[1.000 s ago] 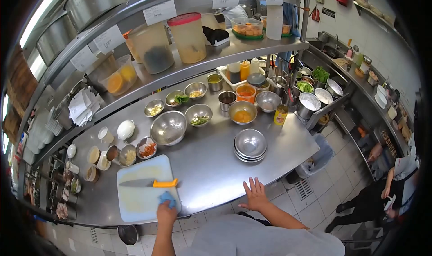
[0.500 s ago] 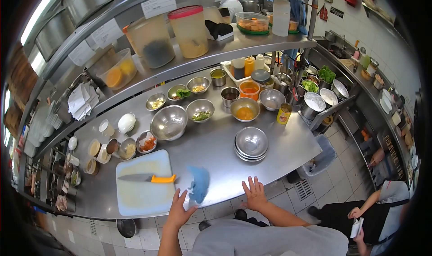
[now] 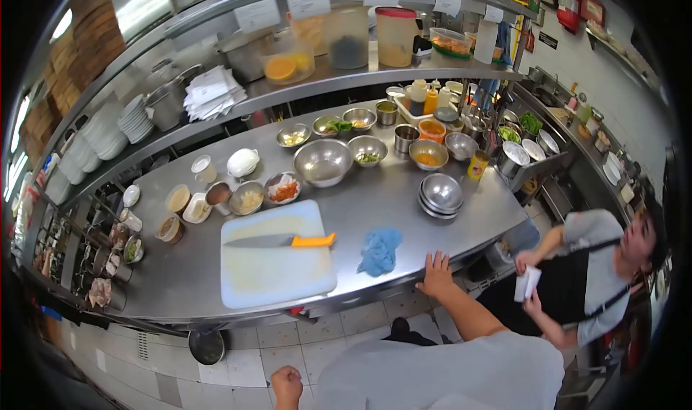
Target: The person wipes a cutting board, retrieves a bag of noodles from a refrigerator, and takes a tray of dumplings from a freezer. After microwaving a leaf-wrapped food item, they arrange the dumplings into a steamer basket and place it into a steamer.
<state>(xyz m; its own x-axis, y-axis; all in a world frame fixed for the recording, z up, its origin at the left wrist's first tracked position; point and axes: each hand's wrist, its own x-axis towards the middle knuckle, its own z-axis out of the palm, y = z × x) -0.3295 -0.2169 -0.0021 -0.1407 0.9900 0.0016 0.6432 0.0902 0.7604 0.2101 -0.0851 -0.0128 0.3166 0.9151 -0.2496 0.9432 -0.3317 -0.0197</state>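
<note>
My right hand (image 3: 436, 276) rests at the counter's front edge, open with fingers spread and nothing in it. Just left of it lies a crumpled blue cloth (image 3: 380, 251). My left hand (image 3: 287, 382) hangs low, away from the counter, over the floor; its fingers are curled in and I see nothing in them. On the steel counter (image 3: 400, 208) is a white cutting board (image 3: 277, 273). A knife (image 3: 281, 242) with an orange handle lies across the board, handle to the right. Neither hand touches the knife.
Stacked metal bowls (image 3: 441, 194) stand right of the cloth. Farther back are a large steel bowl (image 3: 322, 162), several small ingredient bowls and a yellow can (image 3: 478, 165). A shelf (image 3: 346, 75) with containers crosses above. A co-worker (image 3: 569, 280) stands at right, holding something white.
My left hand has left the counter edge, dropped low and curled closed. The blue cloth now looks more bunched up. My view has turned left, and the co-worker shows more fully.
</note>
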